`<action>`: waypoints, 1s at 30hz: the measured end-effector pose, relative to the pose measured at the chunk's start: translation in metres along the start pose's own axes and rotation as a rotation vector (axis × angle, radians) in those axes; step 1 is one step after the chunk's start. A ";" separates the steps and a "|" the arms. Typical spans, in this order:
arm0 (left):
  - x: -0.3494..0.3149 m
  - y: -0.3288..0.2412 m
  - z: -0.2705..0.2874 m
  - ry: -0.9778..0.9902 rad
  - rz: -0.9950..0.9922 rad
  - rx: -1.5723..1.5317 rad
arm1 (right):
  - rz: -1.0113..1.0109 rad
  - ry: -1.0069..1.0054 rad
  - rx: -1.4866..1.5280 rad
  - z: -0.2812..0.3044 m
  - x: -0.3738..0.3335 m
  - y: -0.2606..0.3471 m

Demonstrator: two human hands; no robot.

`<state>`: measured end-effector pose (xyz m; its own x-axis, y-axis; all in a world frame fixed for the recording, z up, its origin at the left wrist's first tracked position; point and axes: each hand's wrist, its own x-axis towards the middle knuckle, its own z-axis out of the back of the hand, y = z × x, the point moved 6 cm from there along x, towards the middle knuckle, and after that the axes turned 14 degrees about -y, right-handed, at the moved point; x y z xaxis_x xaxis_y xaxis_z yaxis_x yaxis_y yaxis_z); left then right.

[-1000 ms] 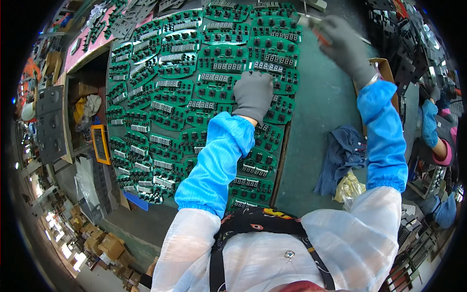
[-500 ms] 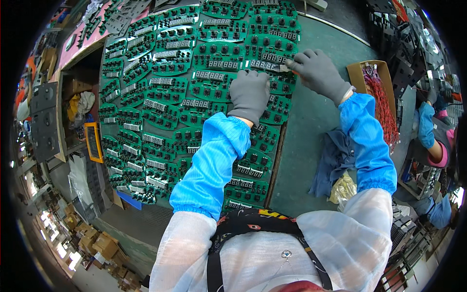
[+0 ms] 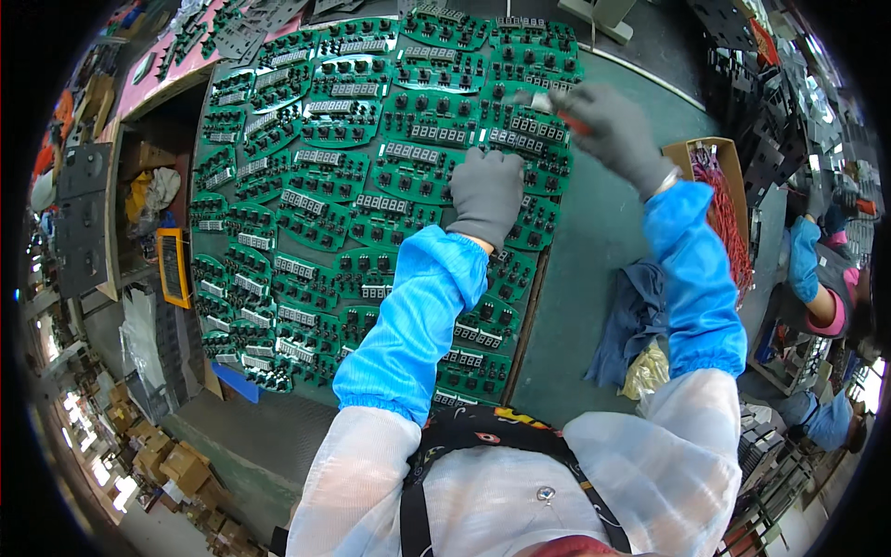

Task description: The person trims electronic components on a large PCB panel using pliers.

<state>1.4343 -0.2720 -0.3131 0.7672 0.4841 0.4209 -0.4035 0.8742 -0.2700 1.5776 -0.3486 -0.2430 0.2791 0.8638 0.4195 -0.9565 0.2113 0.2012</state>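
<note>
Rows of green circuit boards (image 3: 320, 172) with digit displays and black buttons lie close together on the table. Over the boards at the middle right, my left hand (image 3: 487, 190), in a grey glove, is closed; its curled fingertips rest at a board's edge and hide whatever they grip. Farther right and a bit farther away, my right hand (image 3: 613, 135) is gloved too, somewhat blurred, and closed round a small tool with an orange handle (image 3: 574, 123). The tool's pale tip (image 3: 538, 101) points left over a far-right board (image 3: 524, 130).
On the right, an open cardboard box (image 3: 680, 158) holds red wires (image 3: 722, 218). A dark blue cloth (image 3: 626, 316) and a yellowish bag (image 3: 647, 373) lie near my right forearm. Another person's blue sleeve (image 3: 803, 260) shows at far right. An orange frame (image 3: 174, 267) stands left.
My right hand has moved the orange-handled tool slightly farther away, up the right column of boards. My left hand stays closed at nearly the same boards. The whole view has shifted a little.
</note>
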 end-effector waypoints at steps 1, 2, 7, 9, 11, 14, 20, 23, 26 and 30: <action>0.000 -0.002 -0.002 -0.008 0.004 -0.010 | 0.025 0.025 -0.010 -0.011 -0.009 0.004; 0.000 -0.002 -0.001 -0.021 0.007 -0.036 | 0.038 0.035 -0.038 -0.017 -0.014 0.009; 0.000 -0.003 0.000 -0.053 -0.012 -0.061 | 0.065 0.087 -0.159 -0.040 -0.023 0.023; -0.001 -0.002 -0.002 -0.023 -0.010 -0.029 | 0.155 0.091 -0.213 -0.041 -0.025 0.032; -0.001 -0.003 -0.001 -0.028 -0.010 -0.038 | 0.170 0.083 -0.217 -0.040 -0.027 0.034; 0.001 -0.002 0.000 -0.029 -0.020 -0.045 | 0.181 0.125 -0.262 -0.037 -0.022 0.039; 0.002 -0.001 -0.002 -0.039 -0.022 -0.044 | 0.262 0.193 -0.275 -0.026 -0.017 0.041; 0.002 -0.002 -0.001 -0.049 -0.023 -0.044 | 0.303 0.180 -0.314 -0.025 -0.019 0.041; 0.001 -0.002 0.000 -0.087 -0.028 -0.067 | 0.326 0.209 -0.386 -0.032 -0.025 0.043; 0.001 -0.005 0.002 -0.125 -0.043 -0.084 | 0.369 0.212 -0.419 -0.037 -0.028 0.041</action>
<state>1.4363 -0.2763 -0.3098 0.7127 0.4518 0.5366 -0.3249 0.8906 -0.3184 1.5271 -0.3476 -0.2790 -0.0602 0.9779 0.2005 -0.9512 0.0047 -0.3086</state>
